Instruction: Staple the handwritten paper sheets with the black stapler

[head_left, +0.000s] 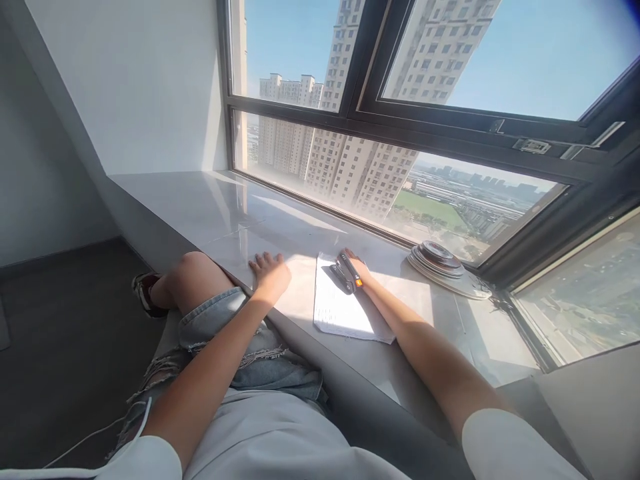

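My left hand rests on the pale window sill with its fingers spread, holding nothing. To its right lies a white sheet of paper with lines of print near its lower edge. A black stapler with an orange end is on the upper part of the paper. Right beside the stapler is my right hand, its fingers stretched forward. The stapler hides part of this hand, so I cannot tell how closely they touch.
A stack of plates or lids stands on the sill at the right, by the window frame. The sill's front edge runs along my legs. A white cable hangs at the lower left.
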`<state>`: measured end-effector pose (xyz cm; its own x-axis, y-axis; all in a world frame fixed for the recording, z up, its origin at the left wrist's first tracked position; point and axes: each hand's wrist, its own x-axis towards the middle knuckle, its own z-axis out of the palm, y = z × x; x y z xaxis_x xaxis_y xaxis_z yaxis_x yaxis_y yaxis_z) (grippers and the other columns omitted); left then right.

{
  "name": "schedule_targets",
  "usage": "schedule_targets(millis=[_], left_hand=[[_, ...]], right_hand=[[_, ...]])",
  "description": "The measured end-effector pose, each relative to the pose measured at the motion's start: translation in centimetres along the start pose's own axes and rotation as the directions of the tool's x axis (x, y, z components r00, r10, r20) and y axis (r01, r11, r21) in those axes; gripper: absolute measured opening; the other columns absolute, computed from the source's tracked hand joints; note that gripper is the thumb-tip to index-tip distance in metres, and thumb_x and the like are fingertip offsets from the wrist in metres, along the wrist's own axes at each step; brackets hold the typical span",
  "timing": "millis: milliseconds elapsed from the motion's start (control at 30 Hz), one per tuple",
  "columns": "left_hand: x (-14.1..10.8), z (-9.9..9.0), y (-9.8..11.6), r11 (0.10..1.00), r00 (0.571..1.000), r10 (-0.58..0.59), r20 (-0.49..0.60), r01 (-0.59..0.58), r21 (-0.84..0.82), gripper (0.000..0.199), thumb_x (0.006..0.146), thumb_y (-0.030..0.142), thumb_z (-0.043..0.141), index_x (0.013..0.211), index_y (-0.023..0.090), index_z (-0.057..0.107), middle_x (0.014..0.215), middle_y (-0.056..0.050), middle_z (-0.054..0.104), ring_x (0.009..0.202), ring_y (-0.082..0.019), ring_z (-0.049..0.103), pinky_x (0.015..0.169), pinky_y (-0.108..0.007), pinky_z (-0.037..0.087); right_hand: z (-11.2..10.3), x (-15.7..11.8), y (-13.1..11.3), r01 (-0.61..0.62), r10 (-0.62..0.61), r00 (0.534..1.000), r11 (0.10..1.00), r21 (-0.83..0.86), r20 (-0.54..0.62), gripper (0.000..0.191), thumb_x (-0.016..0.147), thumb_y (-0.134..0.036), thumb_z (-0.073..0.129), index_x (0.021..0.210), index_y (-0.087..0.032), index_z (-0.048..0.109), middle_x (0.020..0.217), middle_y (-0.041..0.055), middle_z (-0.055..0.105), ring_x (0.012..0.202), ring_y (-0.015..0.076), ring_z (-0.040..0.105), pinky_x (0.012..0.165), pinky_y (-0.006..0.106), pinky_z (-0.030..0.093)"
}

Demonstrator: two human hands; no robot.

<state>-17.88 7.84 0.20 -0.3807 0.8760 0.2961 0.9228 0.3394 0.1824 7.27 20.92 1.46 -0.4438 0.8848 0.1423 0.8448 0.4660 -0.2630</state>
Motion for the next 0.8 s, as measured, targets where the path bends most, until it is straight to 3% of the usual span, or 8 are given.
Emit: schedule_targets(millis=[100,233,367,467,600,800], left_hand=[[0.6,-0.4,-0.7,0.981,0.995,-0.097,0.001,0.096,-0.170,0.043,0.100,0.016,0.048,0.140,0.008,0.063,0.146,-0.027,0.062,0.144,-0.040,0.052,0.121,-0.055,0.036],[1.6,-0.8,-2.0,0.860,0.970,-0.240,0.040,0.232,-0.455,0.044,0.100,0.009,0.041,0.138,0.008,0.063,0.137,-0.022,0.070,0.133,-0.031,0.064,0.112,-0.038,0.047],[1.7,-0.6,-2.8,0.787,0.960,-0.276,0.038,0.249,-0.564,0.044,0.099,0.009,0.044,0.140,0.012,0.062,0.142,-0.018,0.069,0.138,-0.029,0.062,0.112,-0.036,0.048],[1.7,-0.3,-2.9,0.773,0.962,-0.267,0.047,0.243,-0.585,0.043,0.097,0.008,0.046,0.137,0.011,0.063,0.140,-0.020,0.070,0.138,-0.031,0.061,0.111,-0.037,0.048],[1.6,0.1,-2.8,0.793,0.971,-0.238,0.023,0.208,-0.572,0.037,0.097,0.006,0.045,0.128,0.010,0.064,0.133,-0.022,0.071,0.135,-0.031,0.062,0.109,-0.037,0.048],[1.5,0.5,-2.7,0.848,0.981,-0.193,-0.031,0.151,-0.508,0.031,0.095,0.005,0.049,0.122,0.012,0.064,0.133,-0.024,0.068,0.132,-0.033,0.060,0.112,-0.043,0.045]], right_hand=[[2.3,3.8,-4.9,0.063,-0.063,0.997,0.998,0.003,0.046,0.047,0.104,-0.030,0.051,0.150,-0.019,0.055,0.170,0.0155,0.043,0.160,0.0315,0.034,0.128,0.051,0.030],[4.8,7.8,-11.0,0.170,-0.173,0.979,0.985,0.035,0.106,0.055,0.107,-0.036,0.050,0.161,-0.023,0.046,0.175,0.0092,0.035,0.162,0.0294,0.031,0.129,0.053,0.028],[5.9,9.2,-13.6,0.241,-0.246,0.961,0.969,0.056,0.124,0.062,0.109,-0.039,0.045,0.168,-0.019,0.036,0.179,0.0102,0.024,0.165,0.0290,0.024,0.132,0.054,0.021],[6.0,8.9,-12.9,0.244,-0.248,0.961,0.968,0.053,0.125,0.072,0.107,-0.042,0.048,0.172,-0.019,0.027,0.180,0.0132,0.017,0.165,0.0309,0.022,0.132,0.055,0.022],[5.6,7.3,-9.8,0.330,-0.333,0.934,0.943,0.043,0.127,0.084,0.102,-0.045,0.056,0.174,-0.018,0.021,0.180,0.0152,0.017,0.165,0.0361,0.021,0.130,0.060,0.026],[3.9,3.0,-2.8,0.356,-0.352,0.925,0.935,-0.002,0.142,0.076,0.096,-0.030,0.057,0.169,-0.019,0.037,0.176,0.0141,0.032,0.162,0.0398,0.029,0.128,0.068,0.027]])
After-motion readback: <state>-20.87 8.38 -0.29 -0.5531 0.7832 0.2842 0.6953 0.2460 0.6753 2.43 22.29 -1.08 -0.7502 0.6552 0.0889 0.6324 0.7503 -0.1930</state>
